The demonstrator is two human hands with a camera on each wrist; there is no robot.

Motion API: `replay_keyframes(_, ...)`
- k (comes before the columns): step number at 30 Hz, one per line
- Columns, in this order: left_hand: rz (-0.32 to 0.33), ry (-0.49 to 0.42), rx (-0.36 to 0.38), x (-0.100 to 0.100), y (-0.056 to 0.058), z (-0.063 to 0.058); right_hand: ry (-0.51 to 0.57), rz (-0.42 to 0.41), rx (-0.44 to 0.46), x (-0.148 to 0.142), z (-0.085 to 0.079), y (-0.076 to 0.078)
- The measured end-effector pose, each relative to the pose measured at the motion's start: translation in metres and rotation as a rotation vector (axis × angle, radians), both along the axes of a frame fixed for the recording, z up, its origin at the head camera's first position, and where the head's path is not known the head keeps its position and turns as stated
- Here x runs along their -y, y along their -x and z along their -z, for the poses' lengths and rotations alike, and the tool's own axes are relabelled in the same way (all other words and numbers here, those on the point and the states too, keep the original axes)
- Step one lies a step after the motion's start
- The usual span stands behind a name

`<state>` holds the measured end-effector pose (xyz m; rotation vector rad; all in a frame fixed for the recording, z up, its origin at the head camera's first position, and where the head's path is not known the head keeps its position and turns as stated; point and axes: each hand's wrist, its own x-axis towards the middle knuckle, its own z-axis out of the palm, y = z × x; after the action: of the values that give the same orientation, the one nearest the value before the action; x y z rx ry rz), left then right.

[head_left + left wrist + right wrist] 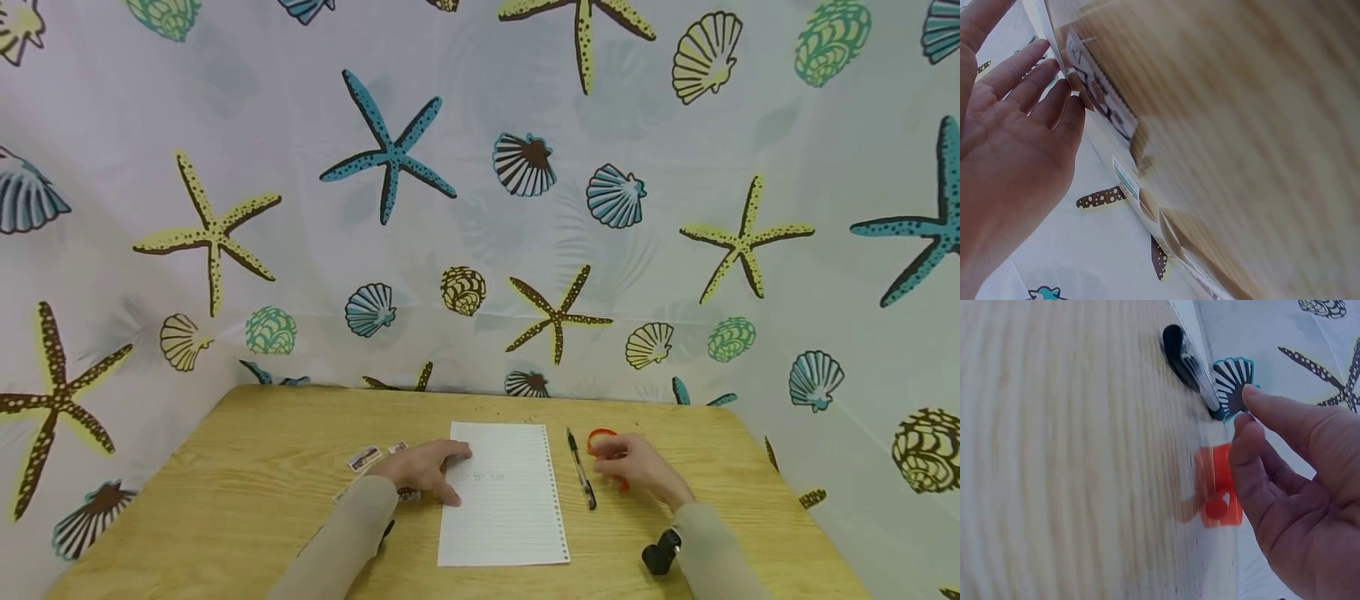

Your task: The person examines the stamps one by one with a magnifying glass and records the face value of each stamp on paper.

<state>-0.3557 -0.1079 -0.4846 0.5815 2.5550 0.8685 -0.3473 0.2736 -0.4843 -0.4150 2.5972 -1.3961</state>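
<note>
A sheet of lined paper [498,533] with faint writing lies on the wooden table. My left hand [423,468] rests at its left edge, fingers extended over the sheet and thumb spread. Small stamp-like pieces [364,458] lie beside and partly under that hand; one printed piece [1100,94] shows near the fingers in the left wrist view. My right hand [636,467] is over an orange-red plastic object [600,435], which looks like a tape dispenser. Its fingers are loosely bent, thumb near the index finger, with nothing visible between them. The hand partly hides the orange-red object [1222,487].
A black-and-clear pen [581,471] lies between the paper and the right hand. Bare wooden table [247,467] extends to the left. A white cloth [465,233] printed with shells and starfish hangs behind and at both sides. Tiny dark specks dot the table's far part.
</note>
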Motion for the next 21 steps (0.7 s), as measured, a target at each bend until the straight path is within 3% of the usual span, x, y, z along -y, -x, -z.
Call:
replay_keyframes(8,-0.002,0.007,0.007,0.0,0.001,0.0,-0.125,0.003,0.021,0.02,0.002,0.004)
replay_keyframes(21,-0.009,0.027,0.018,0.0,0.0,0.0,-0.202,-0.001,0.039,0.04,0.002,0.005)
